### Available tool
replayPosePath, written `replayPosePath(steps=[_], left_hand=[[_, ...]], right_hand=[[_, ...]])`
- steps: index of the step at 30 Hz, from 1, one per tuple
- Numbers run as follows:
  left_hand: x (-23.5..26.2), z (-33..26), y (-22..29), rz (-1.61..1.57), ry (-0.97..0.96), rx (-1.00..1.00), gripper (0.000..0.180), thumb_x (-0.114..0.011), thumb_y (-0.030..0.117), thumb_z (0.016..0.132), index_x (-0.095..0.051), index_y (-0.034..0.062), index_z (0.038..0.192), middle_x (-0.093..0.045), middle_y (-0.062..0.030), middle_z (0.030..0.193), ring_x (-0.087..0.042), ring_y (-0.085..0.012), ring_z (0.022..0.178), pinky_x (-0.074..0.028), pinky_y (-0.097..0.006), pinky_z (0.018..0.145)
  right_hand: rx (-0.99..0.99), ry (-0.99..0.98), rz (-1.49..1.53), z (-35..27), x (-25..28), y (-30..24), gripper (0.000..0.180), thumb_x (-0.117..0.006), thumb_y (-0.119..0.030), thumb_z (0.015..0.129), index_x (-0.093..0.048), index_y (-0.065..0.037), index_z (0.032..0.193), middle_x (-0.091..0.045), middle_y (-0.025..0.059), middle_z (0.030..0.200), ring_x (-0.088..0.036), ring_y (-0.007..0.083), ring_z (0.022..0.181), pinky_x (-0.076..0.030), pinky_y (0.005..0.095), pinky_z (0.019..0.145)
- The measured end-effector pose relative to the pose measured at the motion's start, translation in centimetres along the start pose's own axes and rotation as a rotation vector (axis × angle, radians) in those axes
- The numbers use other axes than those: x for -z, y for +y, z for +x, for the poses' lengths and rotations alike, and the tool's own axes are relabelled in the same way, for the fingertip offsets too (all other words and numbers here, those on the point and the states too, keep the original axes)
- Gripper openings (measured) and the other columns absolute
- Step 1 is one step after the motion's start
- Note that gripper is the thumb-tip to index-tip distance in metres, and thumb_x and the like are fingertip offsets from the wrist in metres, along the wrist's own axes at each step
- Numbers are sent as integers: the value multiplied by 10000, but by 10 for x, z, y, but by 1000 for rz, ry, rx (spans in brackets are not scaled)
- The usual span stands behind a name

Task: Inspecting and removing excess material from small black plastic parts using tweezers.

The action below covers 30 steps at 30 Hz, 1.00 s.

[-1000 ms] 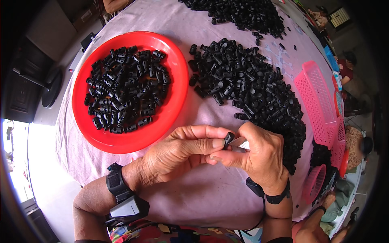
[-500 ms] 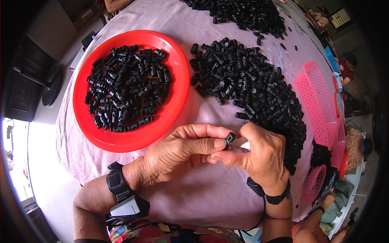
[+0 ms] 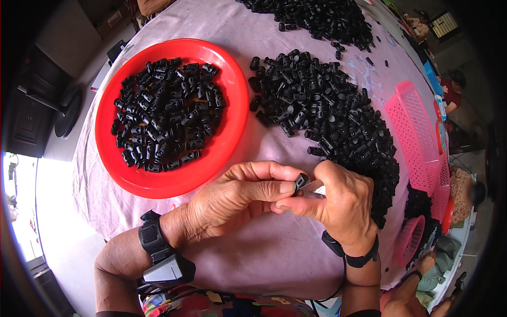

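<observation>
My left hand (image 3: 227,201) pinches a small black plastic cord lock (image 3: 301,180) between thumb and forefinger, with a hole showing in its face. Against the piece's right side lies a thin metal blade (image 3: 310,187), gripped in my right hand (image 3: 342,206); its handle is mostly hidden by my fingers. The two hands meet over the cloth in front of me, fingertips nearly touching. Up and to the left sits a round red basin (image 3: 122,179) holding many similar black cord locks (image 3: 169,116). A large heap of loose black pieces (image 3: 327,100) spreads beyond my right hand.
Another black heap (image 3: 317,18) lies at the far edge of the pale pink tablecloth (image 3: 253,248). Pink perforated baskets (image 3: 412,132) and a round pink basket (image 3: 409,240) stand along the right side. Other people sit at the right; a bare arm (image 3: 409,285) shows at the lower right.
</observation>
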<state>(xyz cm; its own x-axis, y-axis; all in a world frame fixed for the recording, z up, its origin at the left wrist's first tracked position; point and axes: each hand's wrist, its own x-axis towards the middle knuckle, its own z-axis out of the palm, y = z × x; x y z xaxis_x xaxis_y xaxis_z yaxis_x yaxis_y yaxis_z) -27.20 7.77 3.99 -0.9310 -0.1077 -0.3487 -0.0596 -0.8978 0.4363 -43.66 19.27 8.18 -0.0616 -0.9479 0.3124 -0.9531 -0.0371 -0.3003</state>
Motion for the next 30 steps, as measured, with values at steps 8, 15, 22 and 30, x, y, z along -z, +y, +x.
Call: replayPosePath(steps=[8,15,22,30], left_hand=[[2,2,-3,-6,5,-9,270,-628,102,905,-615,61,1172,-658,-23,1037,-602,-107,915,-481,-270,853],[0,4,-3,-8,-6,-8,254,-635,98,899,-620,56,1149,-647,-17,1004,-595,-109,906,-482,-262,835],[-5,2,-1,-21,33,3,202,-642,90,879,-627,58,1078,-664,-41,1008,-624,-134,896,-498,-306,867],[-2,2,-2,-56,8,11,265,-621,81,902,-604,44,1164,-631,-5,980,-589,-110,903,-480,-269,858]], right_hand=[[9,14,2,1,-1,0,491,-780,-498,669,-501,-94,696,-558,19,585,-601,189,506,-463,311,431],[2,24,12,-1,-3,1,584,-727,-585,674,-462,-65,673,-555,63,538,-590,239,473,-462,340,428],[5,-16,1,0,-1,0,578,-736,-570,677,-457,-64,672,-569,58,548,-593,236,477,-467,335,436],[-14,11,40,-1,-1,0,577,-752,-561,662,-468,-61,696,-583,56,561,-607,235,494,-473,331,443]])
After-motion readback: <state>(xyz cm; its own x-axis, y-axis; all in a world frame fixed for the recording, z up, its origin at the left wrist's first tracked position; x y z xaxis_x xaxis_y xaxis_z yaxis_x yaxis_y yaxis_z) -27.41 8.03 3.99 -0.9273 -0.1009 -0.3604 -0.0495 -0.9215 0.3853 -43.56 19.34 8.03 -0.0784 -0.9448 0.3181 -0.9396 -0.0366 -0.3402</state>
